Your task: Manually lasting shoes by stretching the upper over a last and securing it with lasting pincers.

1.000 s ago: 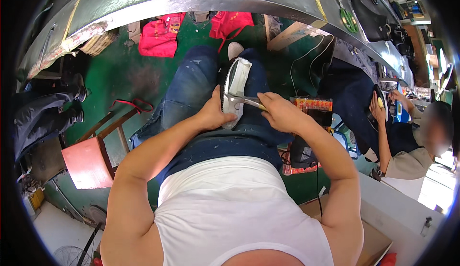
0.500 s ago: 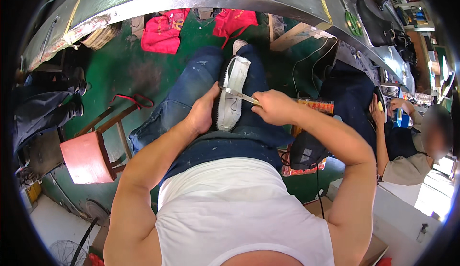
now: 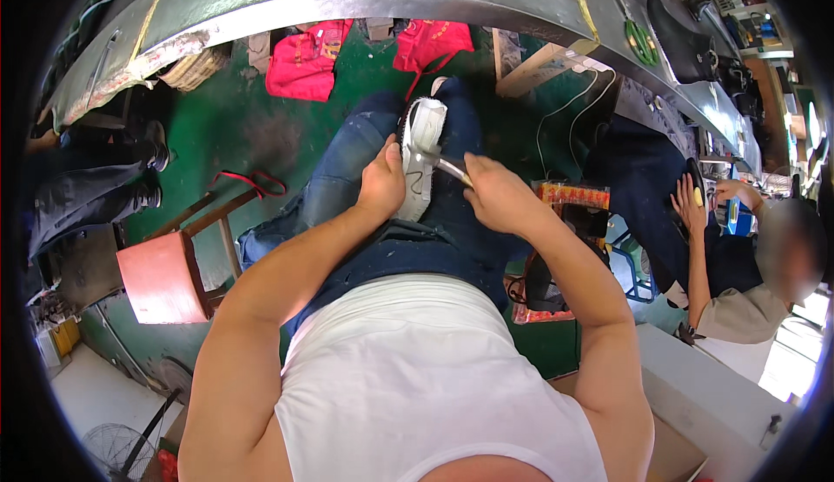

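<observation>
On my lap lies a shoe (image 3: 426, 122), sole side up, its pale bottom long and narrow with a dark curved mark on it. My left hand (image 3: 382, 182) is closed around the shoe's left edge, thumb pointing up along it. My right hand (image 3: 499, 192) grips a metal-headed hand tool (image 3: 451, 168) by its handle. The tool's grey head rests on or just over the middle of the shoe bottom; blur hides its exact kind.
A metal-edged bench (image 3: 347, 3) curves across the far side. A wooden stool with a reddish seat (image 3: 162, 280) stands at left. Red cloths (image 3: 301, 69) lie on the green floor beneath the bench. At right, a co-worker (image 3: 738, 295) handles a dark shoe; a box (image 3: 721, 378) is nearby.
The tool's head has shifted right along the shoe bottom, and my right hand has moved slightly right. My left hand has moved right and wraps the shoe's edge more closely.
</observation>
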{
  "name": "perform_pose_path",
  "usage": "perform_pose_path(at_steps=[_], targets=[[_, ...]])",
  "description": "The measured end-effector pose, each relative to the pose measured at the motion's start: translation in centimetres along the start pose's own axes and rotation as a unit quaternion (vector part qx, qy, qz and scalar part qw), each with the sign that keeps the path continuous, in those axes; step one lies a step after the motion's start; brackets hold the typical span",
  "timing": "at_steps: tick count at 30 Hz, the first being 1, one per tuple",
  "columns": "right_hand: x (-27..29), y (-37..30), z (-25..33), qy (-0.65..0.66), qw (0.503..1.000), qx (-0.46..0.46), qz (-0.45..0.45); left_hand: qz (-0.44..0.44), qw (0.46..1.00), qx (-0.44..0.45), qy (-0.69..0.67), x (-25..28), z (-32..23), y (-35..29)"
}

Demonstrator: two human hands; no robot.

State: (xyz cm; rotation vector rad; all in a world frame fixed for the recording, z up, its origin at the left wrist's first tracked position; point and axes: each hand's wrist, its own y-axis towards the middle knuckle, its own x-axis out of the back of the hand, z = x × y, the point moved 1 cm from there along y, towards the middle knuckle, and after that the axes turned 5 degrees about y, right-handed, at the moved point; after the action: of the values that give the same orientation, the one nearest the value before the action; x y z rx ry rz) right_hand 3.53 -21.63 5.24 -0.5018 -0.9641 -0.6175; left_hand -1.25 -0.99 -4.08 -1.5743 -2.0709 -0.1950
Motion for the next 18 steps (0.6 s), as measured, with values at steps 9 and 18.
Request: perform_pose_path(at_steps=[9,18], targets=[[-3.0,1.1,-0.5,0.065,0.990,-0.110,-0.058,0.042,0.990,-0.122,0.049,0.9,-0.3,-0.8],[3.4,2.3,-3.0,0.389,0.829,-0.297,0.269,0.155,0.956,-0.143,0.205,2.0,-1.2,0.6]])
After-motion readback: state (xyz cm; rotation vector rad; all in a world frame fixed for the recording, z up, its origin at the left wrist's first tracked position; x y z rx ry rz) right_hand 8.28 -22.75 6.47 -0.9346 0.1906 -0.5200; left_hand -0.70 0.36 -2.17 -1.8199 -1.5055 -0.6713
